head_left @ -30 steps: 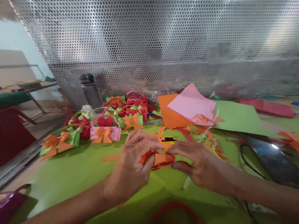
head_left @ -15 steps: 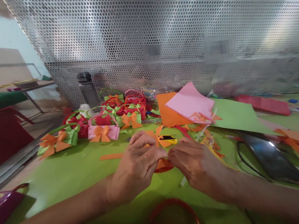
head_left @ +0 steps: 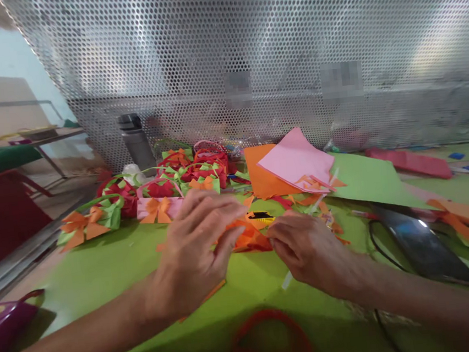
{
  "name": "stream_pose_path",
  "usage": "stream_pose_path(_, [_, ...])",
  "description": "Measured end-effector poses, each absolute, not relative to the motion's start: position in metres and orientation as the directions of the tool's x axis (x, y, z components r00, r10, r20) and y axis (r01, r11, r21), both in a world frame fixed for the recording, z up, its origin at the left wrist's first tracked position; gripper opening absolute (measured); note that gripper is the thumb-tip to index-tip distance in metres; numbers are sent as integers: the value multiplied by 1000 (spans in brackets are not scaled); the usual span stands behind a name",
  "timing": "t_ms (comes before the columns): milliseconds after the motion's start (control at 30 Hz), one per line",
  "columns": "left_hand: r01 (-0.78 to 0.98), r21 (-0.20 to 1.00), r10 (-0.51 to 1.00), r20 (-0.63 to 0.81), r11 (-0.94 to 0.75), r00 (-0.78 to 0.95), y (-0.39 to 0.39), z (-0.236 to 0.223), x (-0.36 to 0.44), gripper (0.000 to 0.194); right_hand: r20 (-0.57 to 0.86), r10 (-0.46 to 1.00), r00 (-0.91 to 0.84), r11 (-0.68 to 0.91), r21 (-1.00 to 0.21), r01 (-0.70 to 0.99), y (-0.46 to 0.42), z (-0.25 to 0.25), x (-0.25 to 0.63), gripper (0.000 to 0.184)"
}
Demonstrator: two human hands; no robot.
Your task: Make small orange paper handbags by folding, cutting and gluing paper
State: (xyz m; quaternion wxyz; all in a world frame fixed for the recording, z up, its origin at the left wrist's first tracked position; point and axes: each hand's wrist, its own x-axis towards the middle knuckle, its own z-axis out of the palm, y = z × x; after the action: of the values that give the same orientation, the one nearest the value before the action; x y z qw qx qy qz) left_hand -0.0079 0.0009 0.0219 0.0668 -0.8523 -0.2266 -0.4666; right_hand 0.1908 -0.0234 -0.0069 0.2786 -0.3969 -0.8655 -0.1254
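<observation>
My left hand point(head_left: 195, 246) is open, with its thumb apart from the stretched fingers, just left of a folded orange paper piece point(head_left: 251, 238) with a red lower edge. Part of that piece is hidden behind the left fingers. At its right edge my right hand point(head_left: 307, 246) is closed, thumb and fingers pinching the paper. Right behind the paper lies a yellow and black utility knife point(head_left: 260, 216). An orange paper strip point(head_left: 214, 291) shows beneath my left hand.
Small paper baskets with orange bows point(head_left: 158, 210) crowd the back left, before a grey bottle point(head_left: 137, 144). Coloured sheets point(head_left: 297, 159) lie at the back, a phone point(head_left: 425, 243) at right, a purple object point(head_left: 8, 322) at left. A perforated metal panel point(head_left: 206, 51) stands behind the green table.
My left hand has come away from the right one, moving left and opening its fingers. The right hand stays closed at the paper. More of the orange piece shows between them.
</observation>
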Motion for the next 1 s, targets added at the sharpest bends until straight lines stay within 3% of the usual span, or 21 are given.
stream_pose_path(100, [552, 256, 524, 750, -793, 404, -6, 33, -11, 10, 575, 668, -473, 614, -65, 787, -22, -6, 192, 28])
stream_pose_path(200, [602, 440, 740, 491, -666, 460, -5, 25, -8, 13, 577, 666, -473, 616, -69, 784, -23, -7, 192, 25])
stream_pose_path(267, [607, 527, 802, 347, -596, 486, -2, 16, -4, 15, 578, 658, -483, 623, -58, 780, -25, -7, 191, 25])
stream_pose_path(400, [592, 597, 832, 276, -541, 482, 0, 7, 0, 18, 569, 661, -489, 613, -34, 789, -26, -7, 190, 26])
stream_pose_path(567, [641, 518, 824, 386, -566, 415, 1, 9, -6, 22, 586, 662, -468, 604, -47, 796, -24, -7, 190, 23])
stream_pose_path(700, [639, 516, 821, 348, -570, 452, 2, 8, -8, 13, 590, 682, -432, 585, -87, 806, -23, -8, 190, 20])
stream_pose_path(800, [581, 667, 866, 210, -466, 454, 1, 5, -3, 14, 606, 671, -426, 592, -93, 800, -23, -9, 190, 20])
stream_pose_path(900, [465, 851, 877, -9, -246, 480, -1, 0, 5, 15, 602, 665, -441, 607, -93, 789, -23, -11, 189, 22])
stream_pose_path(1000, [364, 931, 840, -179, -23, 512, -3, -5, 11, 17, 588, 674, -448, 616, -112, 780, -23, -15, 187, 24])
